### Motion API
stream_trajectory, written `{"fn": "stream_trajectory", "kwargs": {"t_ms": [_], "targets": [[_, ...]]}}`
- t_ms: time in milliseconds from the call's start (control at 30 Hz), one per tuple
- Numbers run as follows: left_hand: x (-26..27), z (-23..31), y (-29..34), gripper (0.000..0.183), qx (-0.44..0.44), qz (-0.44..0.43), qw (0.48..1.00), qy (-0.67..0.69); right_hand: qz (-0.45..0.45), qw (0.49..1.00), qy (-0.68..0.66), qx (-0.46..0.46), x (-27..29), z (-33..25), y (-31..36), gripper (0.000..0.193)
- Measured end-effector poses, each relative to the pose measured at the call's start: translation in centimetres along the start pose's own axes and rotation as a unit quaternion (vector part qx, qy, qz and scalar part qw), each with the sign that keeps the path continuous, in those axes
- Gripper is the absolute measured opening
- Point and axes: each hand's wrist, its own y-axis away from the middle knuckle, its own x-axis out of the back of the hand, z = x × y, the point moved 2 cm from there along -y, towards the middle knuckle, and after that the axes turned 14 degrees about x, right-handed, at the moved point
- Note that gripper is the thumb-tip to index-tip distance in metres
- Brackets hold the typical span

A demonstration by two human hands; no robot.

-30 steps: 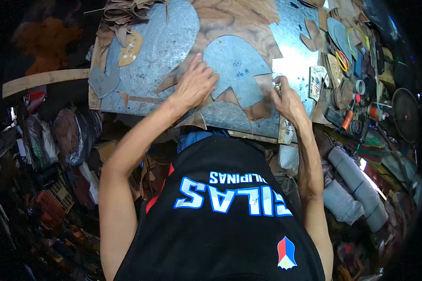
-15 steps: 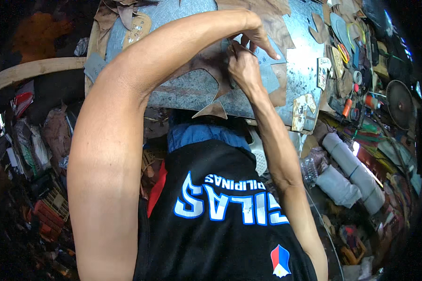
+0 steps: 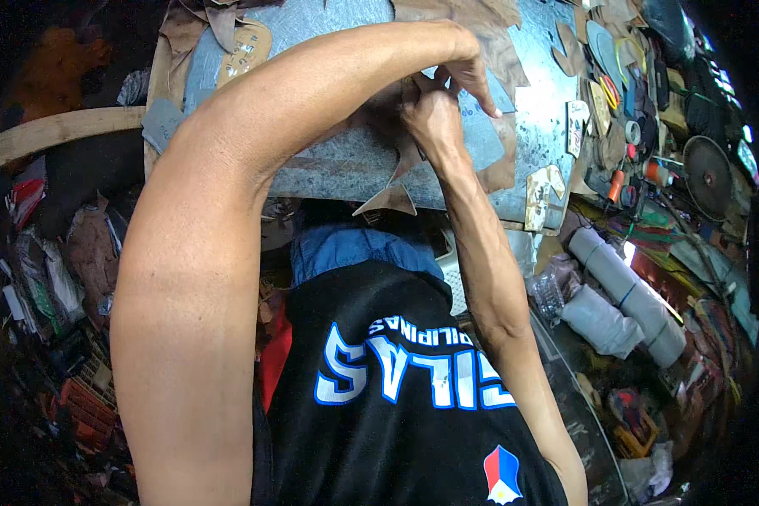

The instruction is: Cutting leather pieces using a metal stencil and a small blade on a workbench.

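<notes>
Near upper centre of the frame, reaching over grey template (image 3: 482,142) and brown leather (image 3: 499,172) on the bench (image 3: 535,114), with fingers of left hand (image 3: 467,64) spread, right hand (image 3: 434,120) curled, cannot tell whether gripping. Likely light, stiffish template, supple leather; best pressed flat near the edges.
</notes>
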Motion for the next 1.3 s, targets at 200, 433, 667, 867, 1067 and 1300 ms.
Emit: {"fn": "stream_trajectory", "kwargs": {"t_ms": [200,433,667,867,1067,1300], "targets": [[-1.1,-1.6,-4.1,0.120,0.041,-0.039,0.997,0.050,0.014,0.998,0.053,0.010,-1.7,-0.9,-0.9,0.039],[-1.7,-0.2,-0.9,0.111,-0.015,0.018,1.000,0.015,-0.013,0.999,-0.006,-0.042,-0.3,-0.9,1.0,0.033],[-3.0,-3.0,-3.1,0.083,0.022,0.058,0.995,0.084,-0.024,1.000,0.014,-0.004,0.8,-2.0,4.4,0.029],[-8.6,-2.7,0.8,0.036,0.024,0.272,0.953,-0.130,0.003,0.999,0.011,0.039,1.2,-0.5,8.5,0.022],[-11.0,-3.0,1.1,0.035,-0.004,0.401,0.915,-0.051,-0.036,0.999,0.004,-0.014,2.4,-1.4,10.0,0.030],[-11.3,-3.6,0.9,0.045,-0.002,0.422,0.905,-0.053,-0.021,1.000,0.013,0.006,2.5,-0.5,15.1,0.024]]}}
